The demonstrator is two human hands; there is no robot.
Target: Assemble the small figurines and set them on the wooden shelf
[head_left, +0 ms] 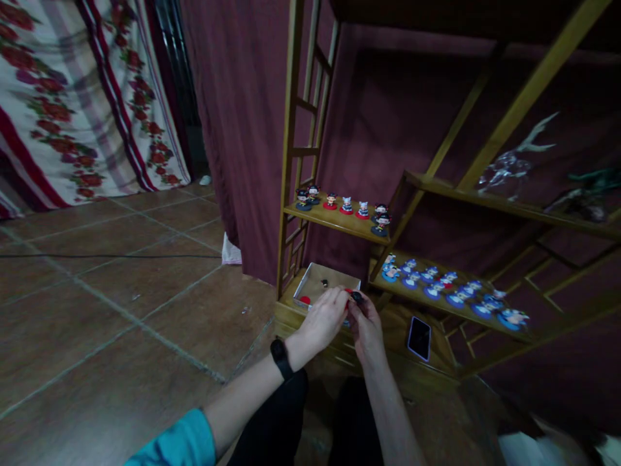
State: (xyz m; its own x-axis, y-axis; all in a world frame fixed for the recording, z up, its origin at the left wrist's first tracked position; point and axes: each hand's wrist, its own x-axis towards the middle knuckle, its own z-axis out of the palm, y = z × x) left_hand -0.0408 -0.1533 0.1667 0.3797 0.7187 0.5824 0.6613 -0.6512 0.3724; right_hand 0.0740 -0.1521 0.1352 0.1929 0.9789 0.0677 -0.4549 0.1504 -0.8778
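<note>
My left hand [328, 317] and my right hand [365, 321] meet in front of the low shelf, fingers closed round one small figurine [356, 297]. Its dark top and a bit of red show; the rest is hidden by my fingers. Just behind my hands stands an open shallow cardboard box [310, 278]. Inside it lie a red round base [305, 300] and a small dark piece [325, 283].
A wooden display shelf [339, 221] carries several figurines on red and dark bases. On the lower right shelf [376, 279] stand several blue-based figurines. A phone [419, 338] lies below them. Glass ornaments [507, 171] stand higher up. A cable [111, 256] crosses the tiled floor.
</note>
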